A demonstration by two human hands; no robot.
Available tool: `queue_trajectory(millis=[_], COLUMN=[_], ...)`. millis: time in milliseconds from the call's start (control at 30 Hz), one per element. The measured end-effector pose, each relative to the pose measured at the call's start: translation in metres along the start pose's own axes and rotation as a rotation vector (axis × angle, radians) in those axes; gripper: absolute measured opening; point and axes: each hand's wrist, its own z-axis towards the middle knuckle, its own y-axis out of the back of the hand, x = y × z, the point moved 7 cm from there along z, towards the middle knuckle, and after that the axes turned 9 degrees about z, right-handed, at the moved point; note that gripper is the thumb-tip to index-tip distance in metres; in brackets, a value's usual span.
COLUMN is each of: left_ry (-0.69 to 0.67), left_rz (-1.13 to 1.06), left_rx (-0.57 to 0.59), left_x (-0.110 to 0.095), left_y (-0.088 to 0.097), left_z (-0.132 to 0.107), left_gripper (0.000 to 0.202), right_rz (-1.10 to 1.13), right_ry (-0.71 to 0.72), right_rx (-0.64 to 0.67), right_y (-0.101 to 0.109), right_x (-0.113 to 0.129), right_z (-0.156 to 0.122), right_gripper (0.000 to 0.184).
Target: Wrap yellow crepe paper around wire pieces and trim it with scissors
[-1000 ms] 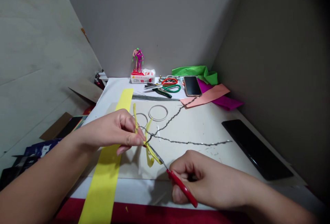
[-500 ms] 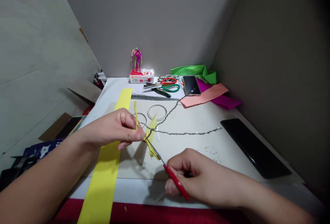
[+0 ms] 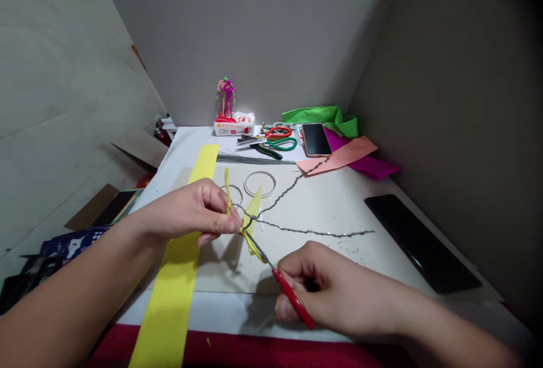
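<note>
My left hand (image 3: 193, 212) pinches a small bundle of yellow paper strips (image 3: 251, 215) where twisted dark wires (image 3: 305, 232) meet, just above the white table (image 3: 322, 198). The wires trail right and back across the table. My right hand (image 3: 335, 291) is closed round the red handles of small scissors (image 3: 282, 286). Their thin blades reach up-left into the yellow paper beside my left fingertips.
A long yellow paper strip (image 3: 182, 266) runs down the table's left side. Two wire rings (image 3: 259, 184) lie mid-table. At the back are a tissue box with a purple figure (image 3: 233, 122), scissors and pliers (image 3: 275, 141), a phone (image 3: 316, 140), and green, pink and magenta paper (image 3: 339, 147). A black tablet (image 3: 419, 243) lies right.
The wire bundle and yellow strips shifted a little in my left hand, and the long wire end swung up, then back down. My right hand with the scissors stayed at the paper.
</note>
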Motion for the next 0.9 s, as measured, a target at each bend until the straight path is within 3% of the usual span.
queue_trajectory(millis=[333, 667, 900], left_ry=[0.049, 0.106, 0.144], left_rz=[0.022, -0.045, -0.069], left_rx=[0.017, -0.127, -0.059], left_x=[-0.001, 0.009, 0.011], left_y=[-0.001, 0.006, 0.003], left_z=[0.000, 0.002, -0.002], left_gripper=[0.044, 0.047, 0.033], right_rz=[-0.069, 0.096, 0.186], right_ry=[0.010, 0.038, 0.024], right_rx=[-0.031, 0.029, 0.029], right_y=[0.004, 0.001, -0.003], right_x=[-0.003, -0.003, -0.008], right_z=[-0.001, 0.005, 0.006], right_gripper=[0.042, 0.045, 0.045])
